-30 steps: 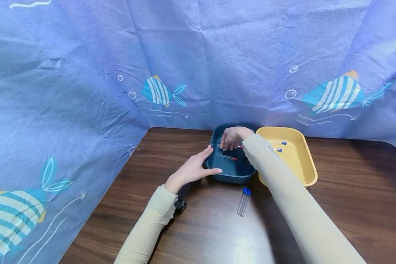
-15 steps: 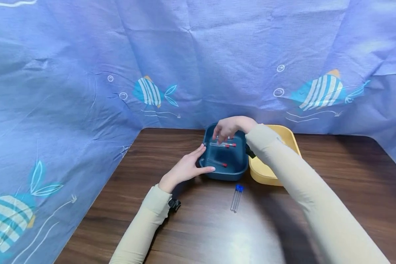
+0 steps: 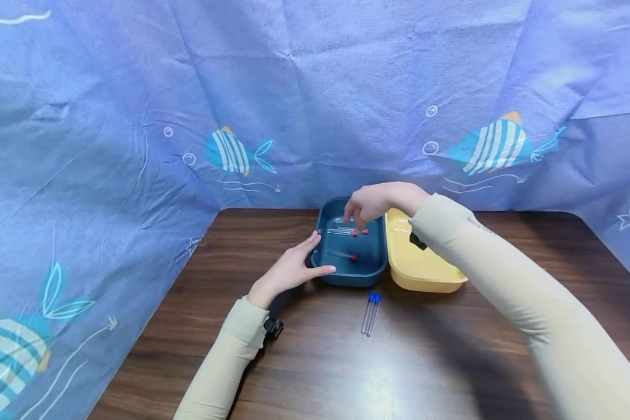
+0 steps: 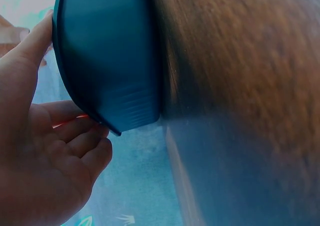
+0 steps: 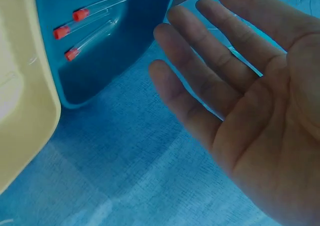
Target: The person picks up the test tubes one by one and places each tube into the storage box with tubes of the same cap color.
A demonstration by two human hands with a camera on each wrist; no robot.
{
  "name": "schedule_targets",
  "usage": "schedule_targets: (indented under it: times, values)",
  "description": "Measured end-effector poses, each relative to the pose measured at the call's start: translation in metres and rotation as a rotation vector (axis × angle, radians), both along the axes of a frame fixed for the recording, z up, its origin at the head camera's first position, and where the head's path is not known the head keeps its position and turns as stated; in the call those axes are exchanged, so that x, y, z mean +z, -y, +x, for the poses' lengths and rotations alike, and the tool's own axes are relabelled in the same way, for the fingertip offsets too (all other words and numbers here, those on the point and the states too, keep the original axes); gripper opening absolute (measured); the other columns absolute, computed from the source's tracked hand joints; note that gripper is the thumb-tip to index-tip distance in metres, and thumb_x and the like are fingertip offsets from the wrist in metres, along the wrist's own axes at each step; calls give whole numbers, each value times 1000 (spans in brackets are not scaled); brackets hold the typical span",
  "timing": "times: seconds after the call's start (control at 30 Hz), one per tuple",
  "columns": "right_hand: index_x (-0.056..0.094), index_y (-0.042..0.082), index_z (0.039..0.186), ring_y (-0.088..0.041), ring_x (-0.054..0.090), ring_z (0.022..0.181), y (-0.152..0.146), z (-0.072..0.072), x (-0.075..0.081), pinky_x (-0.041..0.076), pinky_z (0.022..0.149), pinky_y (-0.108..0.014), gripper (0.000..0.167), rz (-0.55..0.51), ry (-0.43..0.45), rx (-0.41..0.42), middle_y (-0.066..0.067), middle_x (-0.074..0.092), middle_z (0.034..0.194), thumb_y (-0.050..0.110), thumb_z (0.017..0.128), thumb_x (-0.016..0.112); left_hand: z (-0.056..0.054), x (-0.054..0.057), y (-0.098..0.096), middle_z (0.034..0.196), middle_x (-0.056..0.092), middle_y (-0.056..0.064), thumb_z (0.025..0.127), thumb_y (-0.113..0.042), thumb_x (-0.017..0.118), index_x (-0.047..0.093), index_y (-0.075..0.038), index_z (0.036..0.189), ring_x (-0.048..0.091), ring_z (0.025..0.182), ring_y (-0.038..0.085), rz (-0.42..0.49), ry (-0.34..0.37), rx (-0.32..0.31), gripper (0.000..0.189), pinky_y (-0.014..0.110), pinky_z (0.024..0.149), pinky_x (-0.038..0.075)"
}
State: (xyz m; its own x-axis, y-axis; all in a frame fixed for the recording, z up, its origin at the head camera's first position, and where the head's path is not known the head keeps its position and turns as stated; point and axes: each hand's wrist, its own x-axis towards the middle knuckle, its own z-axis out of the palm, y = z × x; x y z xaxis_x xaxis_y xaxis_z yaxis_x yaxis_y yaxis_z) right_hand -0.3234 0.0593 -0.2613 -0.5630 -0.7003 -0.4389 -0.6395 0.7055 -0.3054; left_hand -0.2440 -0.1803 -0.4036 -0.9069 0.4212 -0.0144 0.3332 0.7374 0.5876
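Note:
My left hand (image 3: 290, 269) rests on the rim of a dark blue bin (image 3: 349, 279), thumb at the near side and straight fingers at the left side. In the left wrist view, that hand's lower fingers bend loosely beneath the bin's rim. My right hand (image 3: 374, 202) hovers over the bin's far right part. The right wrist view shows its palm bare and its fingers relaxed and spread. Inside the blue bin lie several clear test tubes (image 5: 95, 8) with red caps. One red-capped tube (image 3: 343, 255) lies apart, nearer the front.
A yellow bin (image 3: 425, 284) stands against the blue bin's right side, partly covered by the right sleeve, with clear tubes (image 3: 401, 230) in it. Two blue-capped test tubes (image 3: 370, 315) lie side by side on the brown wooden table (image 3: 315, 361). A fish-print cloth (image 3: 346, 116) hangs behind.
My right hand has risen from among the red-capped tubes and drawn back to the right, uncovering more of them. The left hand keeps its place on the rim. The head view has shifted slightly.

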Motion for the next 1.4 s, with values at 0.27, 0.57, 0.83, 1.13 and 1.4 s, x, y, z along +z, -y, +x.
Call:
schedule_targets:
  times: [0.27,0.57,0.83,1.13,1.4]
  values:
    - [70,8,123,-15,66,94,-25,13,-9,55,87,-40,29,-78,-35,72,1,74,100,6,94,65,-2,-3,2,168,16,1,87,-70,63,27,-12,161,25,151,26,-1,-13,6,101,51,117,30]
    - [71,8,121,-20,66,100,-51,46,-24,55,88,-41,28,-145,-91,132,-1,72,109,10,94,70,-4,-2,2,168,15,2,88,-70,62,25,-12,161,24,151,26,-10,-12,-15,101,50,117,29]
    - [75,8,111,-22,69,96,-47,76,-38,56,85,-39,20,-234,-211,255,-2,72,107,6,91,73,-6,-5,6,168,16,2,86,-71,62,25,-11,161,24,151,25,-5,-37,-7,103,49,118,30]
    - [74,13,110,1,59,76,-49,102,-72,53,72,-23,18,-289,11,252,14,67,88,11,92,74,-5,-8,6,168,15,1,88,-69,63,25,-11,161,24,151,24,-11,-26,-20,101,48,118,28]
    - [74,14,106,-7,66,91,-56,113,-101,55,84,-26,16,-306,-62,277,8,69,101,8,91,74,-5,-4,5,168,15,0,88,-70,62,24,-13,161,24,151,24,-6,-25,-16,101,48,118,29]
